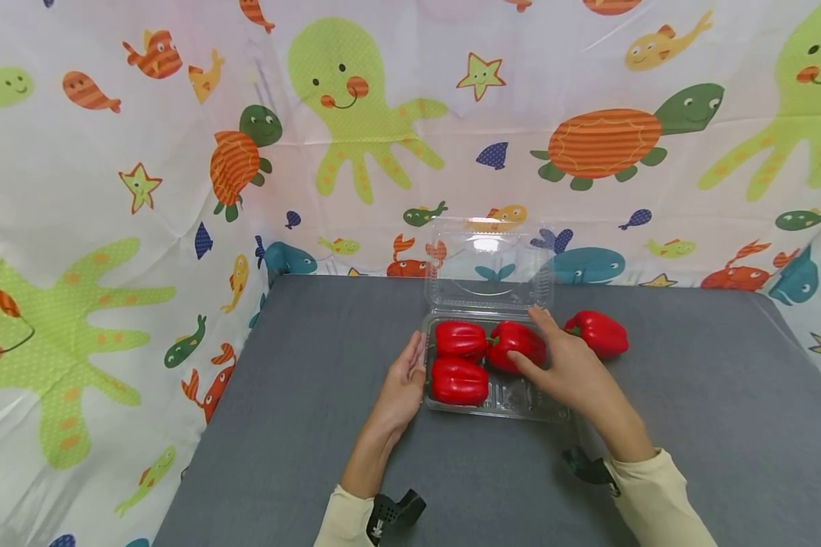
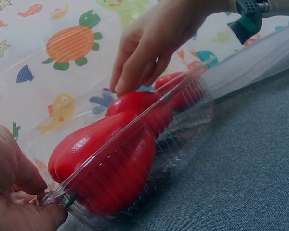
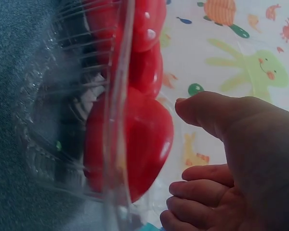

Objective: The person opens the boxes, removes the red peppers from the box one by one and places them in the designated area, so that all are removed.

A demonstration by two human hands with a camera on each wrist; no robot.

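A clear plastic clamshell container (image 1: 496, 414) stands on the table with its lid (image 1: 451, 292) raised at the back. Inside are three red bell peppers: one at back left (image 1: 460, 339), one at front left (image 1: 460, 382) and one at back right (image 1: 509, 346). My left hand (image 1: 398, 391) pinches the container's left rim between thumb and fingers, beside a pepper (image 2: 103, 163) in the left wrist view. Over the back right pepper, my right hand (image 1: 581, 380) has thumb and fingers spread. In the right wrist view a small gap separates its thumb from the nearest pepper (image 3: 144, 144).
Another red bell pepper (image 1: 600, 334) lies on the grey table (image 1: 711, 395), just right of the container. A curtain (image 1: 397, 83) printed with sea animals hangs behind the table and along its left side.
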